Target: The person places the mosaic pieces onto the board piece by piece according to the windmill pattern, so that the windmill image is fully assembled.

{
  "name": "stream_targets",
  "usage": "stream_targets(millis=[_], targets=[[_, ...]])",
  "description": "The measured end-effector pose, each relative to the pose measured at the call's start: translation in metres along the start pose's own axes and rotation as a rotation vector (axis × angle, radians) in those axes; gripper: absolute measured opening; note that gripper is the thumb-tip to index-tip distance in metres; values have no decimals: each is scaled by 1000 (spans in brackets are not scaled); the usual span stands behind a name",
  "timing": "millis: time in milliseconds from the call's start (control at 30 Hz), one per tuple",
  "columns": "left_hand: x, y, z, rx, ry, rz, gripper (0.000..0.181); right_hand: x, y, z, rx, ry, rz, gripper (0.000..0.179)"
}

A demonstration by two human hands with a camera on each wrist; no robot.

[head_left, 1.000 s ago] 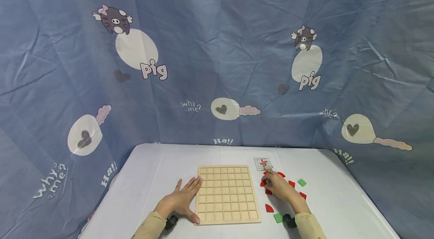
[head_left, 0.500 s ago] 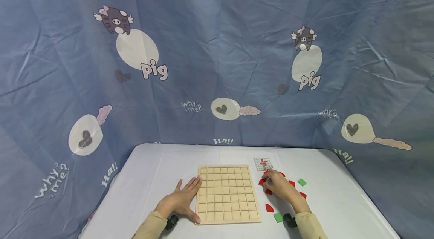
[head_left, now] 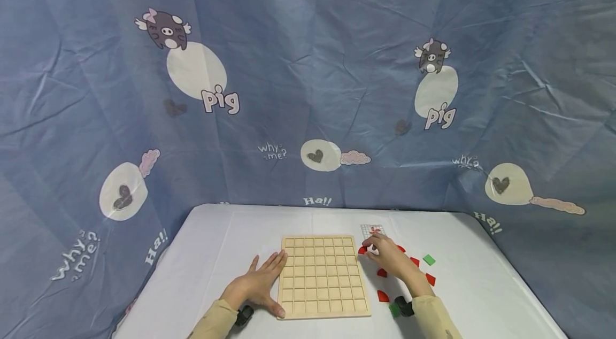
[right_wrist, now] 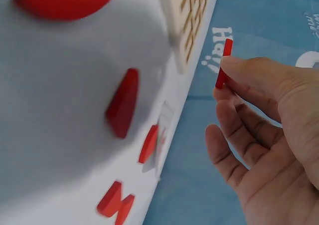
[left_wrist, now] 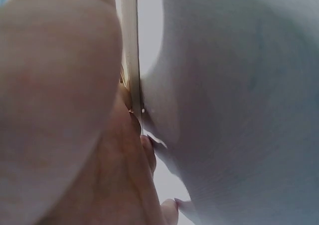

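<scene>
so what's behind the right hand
In the head view, the gridded card shows beyond the right hand, its near part covered. A red piece peeks out too; anything else there is hidden.

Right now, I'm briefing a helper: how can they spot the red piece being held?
On the table lies a gridded board. By its right edge, near the far corner, the right hand pinches the red piece. Other red pieces lie on the table; this one is raised.

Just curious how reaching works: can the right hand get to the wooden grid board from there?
Probably yes: the right hand, pinching a red piece, is near the right edge of the grid board, with nothing visible between.
</scene>
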State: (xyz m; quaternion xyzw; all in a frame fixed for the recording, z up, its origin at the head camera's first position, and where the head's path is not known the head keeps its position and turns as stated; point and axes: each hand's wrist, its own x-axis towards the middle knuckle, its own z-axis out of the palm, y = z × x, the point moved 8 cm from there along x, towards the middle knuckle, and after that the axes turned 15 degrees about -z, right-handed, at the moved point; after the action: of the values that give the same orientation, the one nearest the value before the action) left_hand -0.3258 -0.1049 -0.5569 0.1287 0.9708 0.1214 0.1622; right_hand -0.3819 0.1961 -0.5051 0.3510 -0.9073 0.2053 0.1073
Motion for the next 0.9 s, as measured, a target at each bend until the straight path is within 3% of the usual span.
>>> stream_targets(millis=[333, 900], targets=[[3, -4, 3, 4, -8, -18, 141, 28, -25, 3, -16, 14, -143, 16], [-1, -2, 1, -6, -7, -1, 139, 66, -53, 39, 104, -98, -167, 16]])
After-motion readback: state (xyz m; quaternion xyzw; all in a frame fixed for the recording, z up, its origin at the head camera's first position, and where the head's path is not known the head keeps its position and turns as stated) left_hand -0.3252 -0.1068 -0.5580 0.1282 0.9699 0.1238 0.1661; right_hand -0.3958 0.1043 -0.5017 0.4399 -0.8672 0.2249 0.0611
